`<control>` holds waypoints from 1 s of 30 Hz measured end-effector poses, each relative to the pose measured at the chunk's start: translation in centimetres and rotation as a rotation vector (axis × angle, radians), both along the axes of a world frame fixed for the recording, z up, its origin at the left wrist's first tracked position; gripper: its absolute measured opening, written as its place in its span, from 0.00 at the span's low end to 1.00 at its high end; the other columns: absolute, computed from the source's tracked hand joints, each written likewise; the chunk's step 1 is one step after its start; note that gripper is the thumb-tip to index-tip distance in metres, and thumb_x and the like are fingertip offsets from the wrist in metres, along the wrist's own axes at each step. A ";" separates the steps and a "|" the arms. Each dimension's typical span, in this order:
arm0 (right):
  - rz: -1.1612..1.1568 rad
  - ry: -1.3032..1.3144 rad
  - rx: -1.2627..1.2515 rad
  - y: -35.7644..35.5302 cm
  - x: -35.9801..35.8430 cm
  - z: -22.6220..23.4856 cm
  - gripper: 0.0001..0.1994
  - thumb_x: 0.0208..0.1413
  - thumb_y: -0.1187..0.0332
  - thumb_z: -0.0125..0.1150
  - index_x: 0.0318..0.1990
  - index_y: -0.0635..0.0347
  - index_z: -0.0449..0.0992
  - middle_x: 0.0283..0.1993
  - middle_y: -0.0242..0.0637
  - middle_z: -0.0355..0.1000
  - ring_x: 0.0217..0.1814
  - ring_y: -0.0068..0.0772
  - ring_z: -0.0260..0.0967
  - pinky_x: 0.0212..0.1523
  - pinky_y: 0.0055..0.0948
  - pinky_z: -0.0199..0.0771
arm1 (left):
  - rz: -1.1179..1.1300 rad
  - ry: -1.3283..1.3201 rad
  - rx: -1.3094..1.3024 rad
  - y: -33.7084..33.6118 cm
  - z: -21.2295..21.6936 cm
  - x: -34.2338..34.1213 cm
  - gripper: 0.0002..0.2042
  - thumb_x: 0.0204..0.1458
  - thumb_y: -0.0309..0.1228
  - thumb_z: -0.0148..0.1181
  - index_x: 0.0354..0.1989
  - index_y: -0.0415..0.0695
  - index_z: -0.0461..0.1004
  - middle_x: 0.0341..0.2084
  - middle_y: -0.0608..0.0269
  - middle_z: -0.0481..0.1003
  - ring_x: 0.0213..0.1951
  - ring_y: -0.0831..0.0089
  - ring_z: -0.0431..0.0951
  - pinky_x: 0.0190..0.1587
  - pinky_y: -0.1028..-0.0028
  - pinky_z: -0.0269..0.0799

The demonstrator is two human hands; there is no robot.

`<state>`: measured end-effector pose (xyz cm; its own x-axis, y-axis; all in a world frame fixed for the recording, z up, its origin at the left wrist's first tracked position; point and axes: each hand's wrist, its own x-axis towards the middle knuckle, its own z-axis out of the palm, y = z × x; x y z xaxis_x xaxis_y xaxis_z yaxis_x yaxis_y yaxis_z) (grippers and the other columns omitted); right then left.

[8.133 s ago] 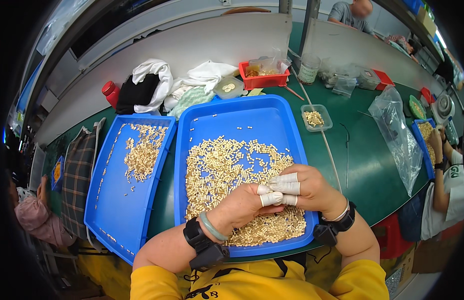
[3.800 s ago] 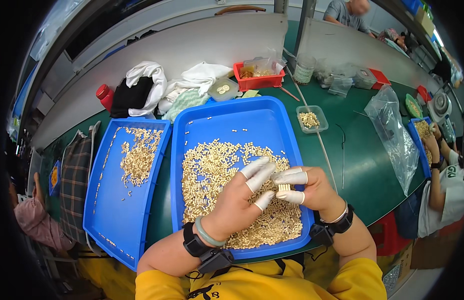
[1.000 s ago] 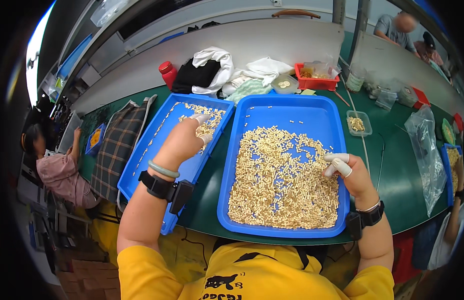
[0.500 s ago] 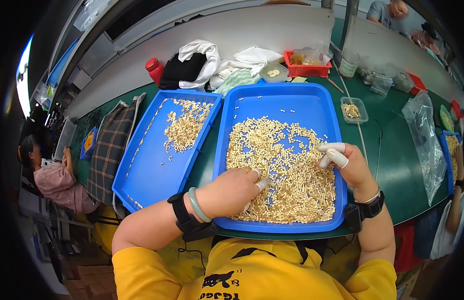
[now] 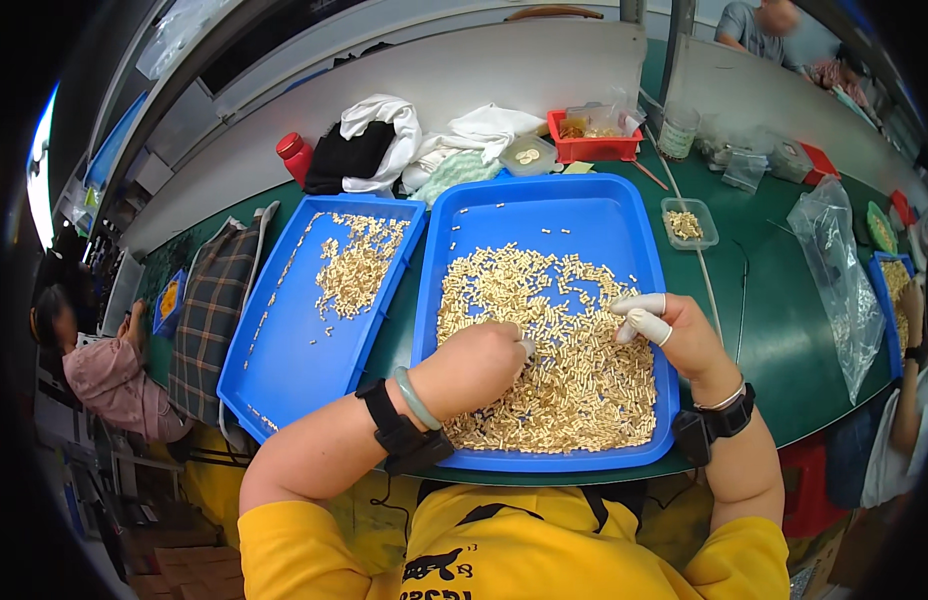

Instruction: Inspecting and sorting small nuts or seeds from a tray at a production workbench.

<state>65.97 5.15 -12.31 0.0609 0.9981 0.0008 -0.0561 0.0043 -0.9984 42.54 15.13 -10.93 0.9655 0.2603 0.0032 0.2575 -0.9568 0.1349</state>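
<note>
A blue tray (image 5: 544, 187) in front of me holds a wide heap of small brass-coloured metal pins (image 5: 604, 400), thinner toward its far side. My left hand (image 5: 484, 362) is curled over the heap's middle left, with white finger cots on its tips; whatever lies inside its fingers is hidden. Over the tray's right side is my right hand (image 5: 676, 330), its thumb and forefinger, both in white finger cots, drawn together. Any pin between those tips is too small to make out.
A second blue tray (image 5: 284, 330) with fewer pins lies left. Beyond are a red bottle (image 5: 294, 155), cloths (image 5: 384, 125), a red bin (image 5: 594, 148) and a small clear box of pins (image 5: 689, 222). A plastic bag (image 5: 839, 285) lies right. Other people sit at both sides and beyond the partition.
My left hand's fingers, stretched over the pins before, are now curled in. My right hand keeps much the same place and pose. The whole view has shifted slightly.
</note>
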 end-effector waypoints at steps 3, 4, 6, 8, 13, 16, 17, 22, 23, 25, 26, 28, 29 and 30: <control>0.036 0.018 -0.016 -0.2 -0.2 0.1 0.09 0.50 0.74 0.52 0.38 0.66 0.72 0.28 0.35 0.71 0.32 0.22 0.68 0.37 0.21 0.67 | 0.053 -0.337 -0.256 0.0 0.8 1.0 0.08 0.43 0.24 0.52 0.33 0.41 0.73 0.23 0.60 0.71 0.26 0.68 0.71 0.30 0.73 0.69; 0.022 0.011 -0.009 -0.3 -0.3 0.1 0.09 0.50 0.74 0.52 0.38 0.66 0.72 0.28 0.35 0.71 0.32 0.22 0.68 0.37 0.21 0.67 | 0.037 -0.342 -0.251 -0.2 1.0 1.5 0.08 0.43 0.24 0.52 0.33 0.41 0.73 0.23 0.60 0.71 0.26 0.68 0.71 0.30 0.73 0.69; 0.088 -0.046 -0.011 -0.5 -0.5 0.0 0.09 0.48 0.74 0.54 0.38 0.65 0.72 0.30 0.32 0.71 0.32 0.19 0.67 0.36 0.19 0.67 | 0.327 -0.432 -0.910 -1.0 1.2 2.5 0.09 0.46 0.22 0.52 0.36 0.41 0.73 0.24 0.63 0.72 0.27 0.74 0.72 0.32 0.77 0.68; 0.103 -0.084 -0.013 -0.7 -0.8 0.0 0.09 0.48 0.73 0.56 0.38 0.64 0.73 0.31 0.31 0.71 0.32 0.17 0.67 0.35 0.17 0.67 | 0.454 -0.456 -1.245 -1.6 1.2 3.5 0.09 0.47 0.22 0.51 0.37 0.40 0.73 0.25 0.65 0.72 0.28 0.77 0.72 0.32 0.79 0.68; 0.111 -0.107 0.039 -0.9 -1.5 0.0 0.07 0.46 0.73 0.58 0.34 0.64 0.74 0.29 0.29 0.72 0.32 0.15 0.66 0.32 0.16 0.66 | 0.382 -0.549 -1.371 -2.9 0.6 4.8 0.10 0.48 0.21 0.50 0.40 0.40 0.71 0.28 0.67 0.71 0.30 0.81 0.71 0.35 0.83 0.67; 0.074 -0.191 0.044 -0.7 -1.5 0.0 0.06 0.46 0.73 0.58 0.33 0.63 0.74 0.28 0.29 0.72 0.32 0.14 0.65 0.31 0.16 0.66 | 0.338 -0.607 -1.211 -2.9 -0.2 5.3 0.11 0.47 0.20 0.51 0.41 0.40 0.71 0.29 0.66 0.71 0.30 0.80 0.71 0.35 0.83 0.67; 0.024 -0.228 0.063 -0.8 -1.7 0.3 0.06 0.45 0.73 0.59 0.32 0.63 0.74 0.27 0.29 0.71 0.30 0.16 0.65 0.29 0.17 0.65 | 0.298 -0.633 -1.124 -2.8 -0.6 5.3 0.11 0.48 0.21 0.51 0.41 0.41 0.71 0.28 0.66 0.70 0.29 0.80 0.70 0.33 0.83 0.66; -0.113 -0.516 0.266 -0.4 -1.6 0.2 0.05 0.41 0.74 0.61 0.28 0.60 0.74 0.24 0.33 0.70 0.25 0.24 0.66 0.26 0.20 0.65 | 0.259 -0.640 -0.930 -2.7 -1.9 5.4 0.12 0.49 0.22 0.49 0.43 0.42 0.70 0.26 0.67 0.69 0.27 0.81 0.69 0.31 0.84 0.65; -0.131 -0.626 0.356 -0.3 -1.5 0.2 0.04 0.40 0.74 0.61 0.27 0.59 0.75 0.23 0.34 0.70 0.24 0.26 0.66 0.25 0.21 0.65 | 0.273 -0.623 -0.916 -2.7 -2.0 5.5 0.12 0.49 0.22 0.49 0.43 0.42 0.70 0.27 0.67 0.69 0.27 0.82 0.69 0.31 0.84 0.65; -0.113 -0.647 0.355 -0.2 -1.5 0.2 0.04 0.39 0.74 0.61 0.26 0.59 0.74 0.23 0.35 0.70 0.24 0.28 0.66 0.25 0.22 0.65 | 0.318 -0.605 -1.053 -2.9 -1.9 5.6 0.12 0.49 0.22 0.49 0.43 0.42 0.70 0.27 0.67 0.70 0.28 0.82 0.69 0.32 0.84 0.65; -0.099 -0.670 0.364 -0.2 -1.5 0.3 0.04 0.39 0.74 0.62 0.26 0.59 0.74 0.23 0.36 0.70 0.23 0.30 0.66 0.25 0.23 0.65 | 0.356 -0.588 -1.180 -3.0 -1.7 5.7 0.12 0.49 0.22 0.49 0.43 0.42 0.70 0.28 0.67 0.70 0.28 0.82 0.70 0.32 0.84 0.65; -0.084 -0.690 0.368 -0.1 -1.5 0.1 0.04 0.38 0.73 0.62 0.25 0.59 0.74 0.23 0.36 0.70 0.23 0.31 0.66 0.24 0.24 0.65 | 0.398 -0.565 -1.312 -2.9 -1.5 5.7 0.12 0.50 0.22 0.49 0.43 0.42 0.70 0.28 0.67 0.71 0.28 0.82 0.70 0.32 0.85 0.66; -0.084 -0.716 0.397 0.0 -1.4 0.0 0.04 0.38 0.73 0.62 0.25 0.59 0.74 0.23 0.36 0.70 0.23 0.31 0.66 0.24 0.24 0.65 | 0.404 -0.540 -1.348 -2.7 -1.5 5.6 0.12 0.50 0.23 0.49 0.43 0.41 0.70 0.28 0.67 0.71 0.29 0.82 0.70 0.33 0.84 0.66; -0.084 -0.742 0.427 0.0 -1.4 -0.1 0.04 0.38 0.73 0.62 0.25 0.59 0.74 0.22 0.36 0.70 0.23 0.31 0.66 0.24 0.23 0.64 | 0.410 -0.516 -1.382 -2.6 -1.5 5.6 0.12 0.50 0.23 0.49 0.43 0.41 0.70 0.28 0.67 0.72 0.29 0.82 0.71 0.33 0.84 0.67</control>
<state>64.59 5.13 -12.41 -0.0306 0.8956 0.4439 0.6278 0.3628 -0.6887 48.10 12.54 -12.39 0.7985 0.5815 -0.1558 0.1110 0.1121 0.9875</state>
